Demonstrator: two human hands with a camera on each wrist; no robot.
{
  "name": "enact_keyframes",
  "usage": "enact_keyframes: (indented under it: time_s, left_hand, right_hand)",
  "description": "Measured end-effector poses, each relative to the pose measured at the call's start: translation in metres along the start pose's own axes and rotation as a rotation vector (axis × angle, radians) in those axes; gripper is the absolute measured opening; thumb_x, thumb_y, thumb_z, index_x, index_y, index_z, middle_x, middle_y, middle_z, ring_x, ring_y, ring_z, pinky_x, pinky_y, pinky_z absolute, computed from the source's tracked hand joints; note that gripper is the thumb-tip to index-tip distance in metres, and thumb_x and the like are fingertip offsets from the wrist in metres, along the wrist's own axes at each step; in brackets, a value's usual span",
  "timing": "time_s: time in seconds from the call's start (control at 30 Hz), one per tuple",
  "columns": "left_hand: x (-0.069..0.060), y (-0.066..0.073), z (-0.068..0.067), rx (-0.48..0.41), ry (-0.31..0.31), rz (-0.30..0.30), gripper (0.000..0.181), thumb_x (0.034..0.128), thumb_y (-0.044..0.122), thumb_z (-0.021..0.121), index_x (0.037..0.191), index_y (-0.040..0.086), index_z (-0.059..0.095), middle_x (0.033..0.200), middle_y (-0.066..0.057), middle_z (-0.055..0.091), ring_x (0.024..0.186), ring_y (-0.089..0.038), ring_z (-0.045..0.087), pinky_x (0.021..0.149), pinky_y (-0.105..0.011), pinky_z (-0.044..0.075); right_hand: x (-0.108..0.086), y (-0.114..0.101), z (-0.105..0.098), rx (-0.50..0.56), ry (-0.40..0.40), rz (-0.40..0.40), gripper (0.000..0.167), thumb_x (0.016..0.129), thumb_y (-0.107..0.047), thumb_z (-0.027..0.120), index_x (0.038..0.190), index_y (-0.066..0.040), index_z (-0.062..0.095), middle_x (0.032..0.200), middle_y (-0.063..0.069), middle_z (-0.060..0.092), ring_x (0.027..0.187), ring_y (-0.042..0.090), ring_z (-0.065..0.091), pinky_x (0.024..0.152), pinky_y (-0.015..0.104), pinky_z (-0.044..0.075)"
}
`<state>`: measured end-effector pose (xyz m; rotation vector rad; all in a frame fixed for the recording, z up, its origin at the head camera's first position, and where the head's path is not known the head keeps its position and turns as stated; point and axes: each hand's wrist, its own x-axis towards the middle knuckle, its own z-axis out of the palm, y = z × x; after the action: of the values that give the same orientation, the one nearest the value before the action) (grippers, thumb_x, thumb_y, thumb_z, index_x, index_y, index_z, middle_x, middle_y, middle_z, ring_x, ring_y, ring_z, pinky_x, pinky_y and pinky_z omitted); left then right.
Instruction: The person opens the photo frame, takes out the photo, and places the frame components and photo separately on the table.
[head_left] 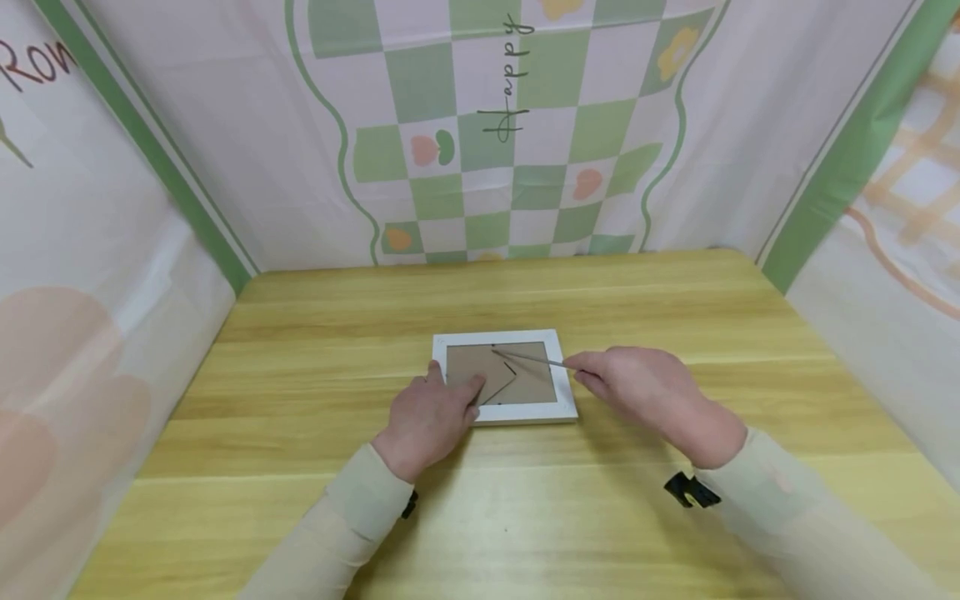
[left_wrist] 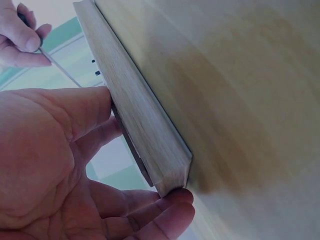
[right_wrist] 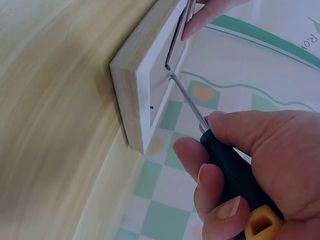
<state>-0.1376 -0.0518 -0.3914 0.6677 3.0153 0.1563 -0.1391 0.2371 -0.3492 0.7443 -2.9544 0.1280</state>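
A picture frame (head_left: 528, 412) with a white border and brown backing board (head_left: 467, 357) lies face down on the table. My left hand (head_left: 427, 423) holds its near left corner, with a finger pressing on the board and fingertips around the wooden edge (left_wrist: 142, 110). In my right hand (head_left: 651, 396) is a screwdriver (right_wrist: 225, 167) with a black and yellow handle. Its thin metal shaft (head_left: 531, 358) reaches over the board to the far edge, close to a small dark tab (head_left: 492, 345). Another tab (right_wrist: 151, 107) shows at the border in the right wrist view.
The wood-grain table (head_left: 480, 500) extends around the frame on all sides. A curtain with green and white checks (head_left: 487, 192) hangs behind its far edge, and printed cloth (head_left: 97, 350) hangs at the sides. Black wrist straps (head_left: 692, 490) sit at the sleeves.
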Motion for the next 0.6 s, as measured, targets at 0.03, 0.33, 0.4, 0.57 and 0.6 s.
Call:
enact_keyframes:
  time_s: [0.03, 0.33, 0.4, 0.57, 0.6]
  left_hand:
    - [0.000, 0.000, 0.000, -0.003, 0.000, -0.001, 0.045, 0.1065, 0.040, 0.059, 0.150, 0.026, 0.059, 0.141, -0.043, 0.053, 0.103, -0.052, 0.069, 0.065, -0.054, 0.061]
    - [0.000, -0.001, 0.001, -0.006, 0.010, 0.016, 0.044, 0.1071, 0.039, 0.058, 0.149, 0.025, 0.060, 0.139, -0.044, 0.053, 0.103, -0.052, 0.069, 0.066, -0.054, 0.061]
    - [0.001, -0.001, 0.000, -0.012, 0.005, 0.016, 0.044, 0.1075, 0.039, 0.057, 0.149, 0.025, 0.059, 0.140, -0.044, 0.053, 0.104, -0.053, 0.069, 0.067, -0.055, 0.061]
    - [0.001, -0.001, -0.002, -0.032, -0.016, 0.017, 0.045, 0.1078, 0.038, 0.057, 0.150, 0.024, 0.058, 0.142, -0.044, 0.051, 0.109, -0.055, 0.067, 0.072, -0.057, 0.061]
    - [0.001, -0.001, -0.002, -0.033, -0.020, 0.019, 0.045, 0.1077, 0.038, 0.057, 0.150, 0.024, 0.058, 0.142, -0.044, 0.051, 0.110, -0.055, 0.067, 0.073, -0.057, 0.061]
  right_hand:
    - [0.000, 0.000, 0.001, -0.008, 0.001, 0.005, 0.029, 0.101, -0.023, 0.067, 0.130, -0.024, 0.074, 0.060, -0.011, 0.060, 0.068, 0.008, 0.065, 0.043, 0.027, 0.037]
    - [-0.001, -0.002, 0.006, -0.029, 0.056, 0.012, 0.028, 0.099, -0.022, 0.071, 0.126, -0.025, 0.076, 0.065, -0.008, 0.062, 0.063, 0.009, 0.062, 0.043, 0.028, 0.037]
    - [-0.001, -0.003, 0.008, -0.037, 0.089, -0.002, 0.028, 0.098, -0.021, 0.072, 0.125, -0.025, 0.076, 0.067, -0.007, 0.064, 0.062, 0.010, 0.061, 0.042, 0.028, 0.037]
    - [-0.003, -0.004, 0.014, -0.048, 0.146, -0.025, 0.027, 0.095, -0.018, 0.075, 0.122, -0.023, 0.077, 0.069, -0.003, 0.065, 0.060, 0.012, 0.061, 0.042, 0.028, 0.039]
    - [-0.004, -0.005, 0.016, -0.051, 0.153, -0.029, 0.027, 0.095, -0.018, 0.076, 0.122, -0.022, 0.077, 0.068, -0.003, 0.064, 0.058, 0.012, 0.059, 0.042, 0.027, 0.039]
